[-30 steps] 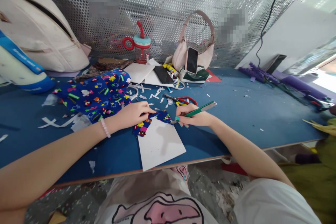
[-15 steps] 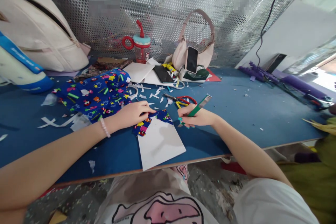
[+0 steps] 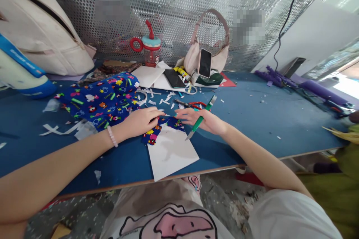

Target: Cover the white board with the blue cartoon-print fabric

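My left hand (image 3: 146,120), with a pink bead bracelet at the wrist, is closed with curled fingers at the edge of a blue cartoon-print fabric piece (image 3: 151,135). That fabric lies along the top of a white board (image 3: 171,153) near the table's front edge. Across my right hand (image 3: 206,121) rests a slim green-handled tool (image 3: 198,122) with flat metal ends, held at the thumb side. The right fingers stretch left, their tips at the fabric's right part. Red-and-yellow-handled pliers (image 3: 196,105) lie just behind them, partly hidden.
More cartoon-print cloth (image 3: 103,99) is bunched at left. White scraps (image 3: 165,99) litter the blue table (image 3: 252,119). Behind stand a red-handled cup (image 3: 151,50), a phone (image 3: 174,78), a small handbag (image 3: 220,58), a propped phone (image 3: 205,63) and a backpack (image 3: 47,41). Purple rolls (image 3: 322,89) lie right.
My right hand has moved left to the fabric, its fingers now straightened. The green-handled tool has swung, its lower end now over the board. My left hand has stayed nearly still.
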Tool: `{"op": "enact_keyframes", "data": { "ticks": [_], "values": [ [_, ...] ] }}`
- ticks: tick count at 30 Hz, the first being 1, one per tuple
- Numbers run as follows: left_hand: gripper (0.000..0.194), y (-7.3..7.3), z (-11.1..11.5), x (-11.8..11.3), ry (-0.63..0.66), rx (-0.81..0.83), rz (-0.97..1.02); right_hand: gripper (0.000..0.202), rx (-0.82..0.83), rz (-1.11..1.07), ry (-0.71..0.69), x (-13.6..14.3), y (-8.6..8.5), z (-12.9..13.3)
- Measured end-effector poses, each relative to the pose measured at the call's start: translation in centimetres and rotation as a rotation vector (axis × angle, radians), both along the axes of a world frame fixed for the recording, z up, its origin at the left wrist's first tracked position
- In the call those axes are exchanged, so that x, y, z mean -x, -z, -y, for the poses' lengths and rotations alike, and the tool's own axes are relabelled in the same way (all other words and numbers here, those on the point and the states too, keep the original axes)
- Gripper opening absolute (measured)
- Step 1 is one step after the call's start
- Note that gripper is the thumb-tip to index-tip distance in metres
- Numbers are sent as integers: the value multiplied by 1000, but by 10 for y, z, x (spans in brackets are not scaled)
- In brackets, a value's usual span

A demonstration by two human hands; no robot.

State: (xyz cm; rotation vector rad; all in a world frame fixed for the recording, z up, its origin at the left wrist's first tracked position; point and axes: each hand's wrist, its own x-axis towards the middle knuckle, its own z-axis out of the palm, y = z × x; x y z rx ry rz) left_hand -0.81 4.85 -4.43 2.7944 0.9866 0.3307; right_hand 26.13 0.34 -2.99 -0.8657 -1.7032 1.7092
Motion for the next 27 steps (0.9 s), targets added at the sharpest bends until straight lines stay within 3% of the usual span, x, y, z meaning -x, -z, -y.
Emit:
{"op": "enact_keyframes", "data": {
  "ticks": [8,13,19,27],
  "values": [
    [39,1,-1,0,-3,-9,11,37,190,-226,146,11,5,2],
    [44,3,-1,0,37,-11,0,36,142,-387,172,9,1,1],
    [46,3,-2,0,68,79,67,37,60,-312,138,13,-1,5],
    [47,0,-4,0,57,296,217,38,77,-294,130,10,1,1]
  ]
}}
